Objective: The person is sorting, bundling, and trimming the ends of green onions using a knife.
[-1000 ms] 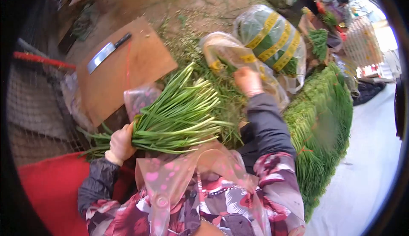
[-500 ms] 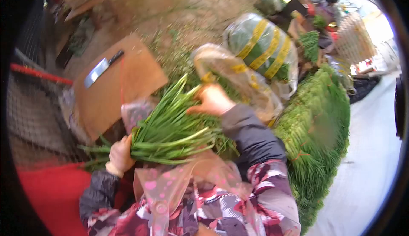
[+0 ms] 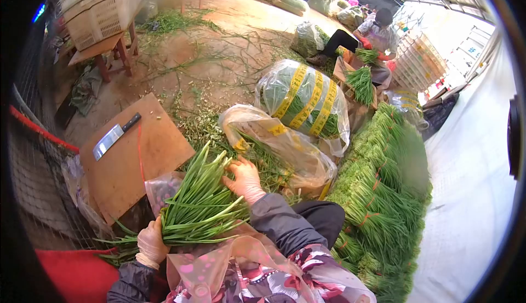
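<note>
My left hand, in a thin pale glove, is closed round the leafy part of a bunch of green chives. The stalks fan out over my lap, their pale stem ends pointing up and right. At those ends is my right hand, also gloved, its fingers slightly bent and thumb apart, lightly touching the stems. A clear apron with pink spots lies under the bunch. Left of it a cleaver with a black handle rests on a brown board.
Tied chive bundles are stacked along my right side. A taped plastic bag of greens stands ahead, beside an open plastic bag. Trimmings litter the floor. A co-worker sits farther off, and a white crate is at back left.
The view has tilted up, bringing the co-worker and crate into sight. My right hand has moved closer to the stem ends; my left hand keeps its hold on the chives.
</note>
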Demonstrator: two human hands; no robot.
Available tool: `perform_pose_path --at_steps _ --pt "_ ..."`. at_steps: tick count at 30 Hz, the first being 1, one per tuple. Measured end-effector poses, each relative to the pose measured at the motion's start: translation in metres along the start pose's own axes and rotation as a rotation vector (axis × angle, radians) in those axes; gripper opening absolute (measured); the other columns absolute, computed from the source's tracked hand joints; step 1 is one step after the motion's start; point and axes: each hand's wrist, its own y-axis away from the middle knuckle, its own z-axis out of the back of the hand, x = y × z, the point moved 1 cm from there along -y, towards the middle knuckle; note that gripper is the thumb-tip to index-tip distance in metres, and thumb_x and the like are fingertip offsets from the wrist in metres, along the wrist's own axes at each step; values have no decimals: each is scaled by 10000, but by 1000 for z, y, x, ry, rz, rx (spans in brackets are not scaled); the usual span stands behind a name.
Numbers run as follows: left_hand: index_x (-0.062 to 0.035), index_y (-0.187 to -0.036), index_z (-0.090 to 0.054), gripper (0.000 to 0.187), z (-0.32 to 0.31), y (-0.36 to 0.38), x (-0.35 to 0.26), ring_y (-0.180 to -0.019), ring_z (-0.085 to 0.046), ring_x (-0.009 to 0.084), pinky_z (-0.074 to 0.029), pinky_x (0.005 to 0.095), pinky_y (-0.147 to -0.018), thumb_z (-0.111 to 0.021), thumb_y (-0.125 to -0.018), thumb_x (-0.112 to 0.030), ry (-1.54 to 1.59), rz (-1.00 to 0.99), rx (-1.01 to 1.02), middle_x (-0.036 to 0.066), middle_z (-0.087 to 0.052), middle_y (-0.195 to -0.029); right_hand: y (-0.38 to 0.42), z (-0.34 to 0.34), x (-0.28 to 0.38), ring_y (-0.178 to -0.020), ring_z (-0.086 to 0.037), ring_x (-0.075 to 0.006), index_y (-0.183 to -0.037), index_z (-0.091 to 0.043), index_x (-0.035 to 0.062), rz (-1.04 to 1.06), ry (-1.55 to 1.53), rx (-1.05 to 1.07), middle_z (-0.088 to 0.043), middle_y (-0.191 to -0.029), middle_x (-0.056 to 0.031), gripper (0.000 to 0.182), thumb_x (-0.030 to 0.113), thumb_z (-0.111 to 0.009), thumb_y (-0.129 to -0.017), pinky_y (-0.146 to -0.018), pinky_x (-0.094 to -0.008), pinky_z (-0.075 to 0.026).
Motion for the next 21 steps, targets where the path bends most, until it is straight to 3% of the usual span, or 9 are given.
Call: perform_pose_path --at_steps 3,6,9,10,12,13,14,16,21 --pt "-6 -1252 -475 779 2 -1 -1 -707 -594 361 -482 438 -610 -774 -543 -122 -2 -8 13 146 -558 -856 0 18 3 -1407 -168 -428 -1141 -652 88 372 151 -170 -379 -1450 -178 612 572 -636 -767 -1111 -577 -157" --pt "-9 -1258 -472 761 3 -4 0 -703 -595 360 -482 440 -609 -764 -564 -125 -3 -25 6 150 -560 -853 -16 29 5 -1396 -179 -448 -1192 -632 61 297 -27 284 -395 -1436 -212 721 636 -622 -758 -1133 -567 -87" --pt "-23 -1266 -470 730 9 -10 -7 -714 -601 364 -482 449 -610 -750 -602 -135 34 -13 22 159 -566 -857 -14 15 27 -1393 -249 -372 -1173 -661 138 428 3 307 -490 -1371 -171 666 632 -656 -727 -1117 -602 -65" --pt "-35 -1271 -470 710 12 -11 -9 -724 -606 366 -483 454 -613 -742 -623 -141 71 19 41 163 -570 -861 -15 5 27 -1302 -427 -286 -1123 -690 181 433 -201 178 -591 -1269 -115 571 599 -664 -734 -1107 -618 -70" --pt "-55 -1282 -465 682 8 -7 -4 -758 -609 382 -489 464 -631 -731 -662 -157 120 18 15 174 -583 -890 -19 -23 10 -1061 -616 -213 -1087 -706 190 410 -207 123 -717 -971 -55 412 482 -656 -800 -1125 -557 -95" --pt "-61 -1287 -460 678 4 -5 0 -779 -609 392 -495 465 -650 -728 -672 -163 146 24 4 177 -589 -915 -6 -10 20 -1090 -595 -150 -1094 -701 146 346 -319 173 -703 -1069 -45 294 282 -675 -835 -1122 -433 -197" --pt "-67 -1292 -455 675 2 -5 1 -800 -609 402 -501 466 -668 -724 -682 -170 173 29 -12 180 -596 -940 -12 -30 7 -970 -632 -127 -1095 -693 85 317 -535 168 -708 -1043 -47 270 162 -681 -836 -1006 -365 -392" --pt "-67 -1306 -439 684 9 -8 1 -834 -607 418 -507 467 -699 -723 -695 -183 210 31 21 192 -601 -975 -9 -36 3 -895 -634 -150 -1094 -646 -22 156 -878 207 -693 -956 -69 252 41 -631 -850 -827 -311 -504" --pt "-83 -1320 -435 704 7 -10 2 -869 -621 389 -517 447 -727 -743 -703 -229 192 57 61 177 -614 -1028 -11 -29 -33 -766 -642 -157 -1111 -610 -25 -22 -886 -245 -688 -871 -89 243 70 -566 -892 -765 -281 -493"
